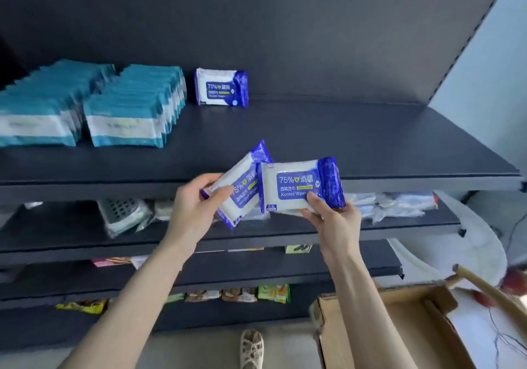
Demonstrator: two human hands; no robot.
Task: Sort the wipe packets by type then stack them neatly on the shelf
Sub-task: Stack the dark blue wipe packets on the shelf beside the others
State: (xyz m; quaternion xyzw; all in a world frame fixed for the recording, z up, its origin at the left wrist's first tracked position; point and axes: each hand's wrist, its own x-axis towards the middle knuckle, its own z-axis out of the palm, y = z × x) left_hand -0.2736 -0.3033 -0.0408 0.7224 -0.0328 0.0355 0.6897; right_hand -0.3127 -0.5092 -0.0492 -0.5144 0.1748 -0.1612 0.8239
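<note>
My left hand (196, 209) grips a tilted blue-and-white alcohol wipe packet (242, 180) in front of the top shelf's edge. Beside it, my right hand (330, 220) holds a level packet of the same type (296, 186), thumb on its front; a second packet may lie behind it, I cannot tell. One more alcohol wipe packet (222, 87) stands upright at the back of the dark top shelf (342, 140). Two rows of teal-and-white wipe packets (137, 112) stand on the shelf's left part, the other row (42, 109) further left.
Lower shelves hold plastic-wrapped goods (125, 214), clear bags (393, 206) and snack packets (271, 293). An open cardboard box (399, 328) sits on the floor at the lower right, with a wooden handle (484, 286) above it. A shoe (251, 347) shows below.
</note>
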